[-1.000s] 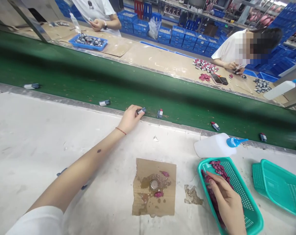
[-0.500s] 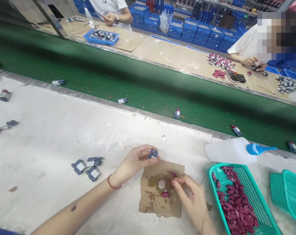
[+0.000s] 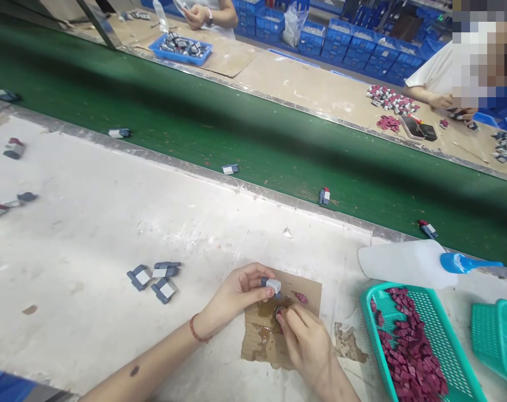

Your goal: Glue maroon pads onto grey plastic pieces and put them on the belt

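In my left hand is a small grey-and-white plastic part, pinched between thumb and fingers above a piece of cardboard. My right hand is closed in a pinch low over the cardboard, its fingertips at a round metal cap that they mostly cover. Whatever is between those fingertips is hidden. A small maroon piece lies on the cardboard just beyond my right hand. Wet brown stains mark the cardboard. To the left, several grey-and-white parts rest on the white table.
A green basket of maroon pieces stands at the right, beside another green basket. Behind it lies a white bottle with a blue nozzle. A green conveyor belt carries several parts. Two co-workers sit across it.
My right hand has moved left from the cardboard's right side to the metal cap. My left hand has lowered slightly and turned its part, showing the white side. The view has shifted a little.
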{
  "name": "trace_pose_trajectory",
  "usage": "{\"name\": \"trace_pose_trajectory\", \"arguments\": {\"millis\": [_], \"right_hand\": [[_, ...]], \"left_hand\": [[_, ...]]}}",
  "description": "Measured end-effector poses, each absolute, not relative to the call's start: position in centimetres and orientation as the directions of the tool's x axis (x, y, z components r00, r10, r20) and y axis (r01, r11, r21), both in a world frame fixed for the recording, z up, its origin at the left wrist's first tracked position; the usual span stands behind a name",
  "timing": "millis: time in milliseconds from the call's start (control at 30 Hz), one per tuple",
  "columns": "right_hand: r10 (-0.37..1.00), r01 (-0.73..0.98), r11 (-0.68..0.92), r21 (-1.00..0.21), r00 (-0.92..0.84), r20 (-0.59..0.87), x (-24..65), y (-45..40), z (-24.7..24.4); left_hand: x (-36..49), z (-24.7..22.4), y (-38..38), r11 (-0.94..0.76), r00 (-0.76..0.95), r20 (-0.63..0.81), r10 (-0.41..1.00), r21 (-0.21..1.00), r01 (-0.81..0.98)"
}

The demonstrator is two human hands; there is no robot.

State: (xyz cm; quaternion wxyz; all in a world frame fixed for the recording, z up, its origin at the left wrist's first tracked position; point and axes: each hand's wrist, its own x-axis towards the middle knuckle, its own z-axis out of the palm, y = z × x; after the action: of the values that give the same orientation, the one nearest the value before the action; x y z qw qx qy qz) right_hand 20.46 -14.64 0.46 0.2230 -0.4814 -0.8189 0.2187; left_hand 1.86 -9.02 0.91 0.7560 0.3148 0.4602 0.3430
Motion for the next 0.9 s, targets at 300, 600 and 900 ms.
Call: {"name": "trace_pose_trajectory", "arguments": {"millis": [300,600,900], "right_hand": [[0.940,0.609,0.264,-0.748,-0.335,0.058,20.2,-14.4,1.3],[0.945,-0.121,-0.309,-0.944,0.073,-0.318,20.9,-13.9,1.8],[0.933,-0.208,-0.345,-0.915,0.035,-0.359,19.9,-14.3,1.0]], "left_hand": [[2.1,-0.1,-9.7,0.570,0.403,-0.447,0.798,0.778,-0.265],[3.2,-0.7,-11.4,0.312,0.280,-0.248,0.928,0.925,-0.216],[3.3,-1.1,-11.8,0.111,0.262,-0.078,0.962,0.987,-0.115]]}}
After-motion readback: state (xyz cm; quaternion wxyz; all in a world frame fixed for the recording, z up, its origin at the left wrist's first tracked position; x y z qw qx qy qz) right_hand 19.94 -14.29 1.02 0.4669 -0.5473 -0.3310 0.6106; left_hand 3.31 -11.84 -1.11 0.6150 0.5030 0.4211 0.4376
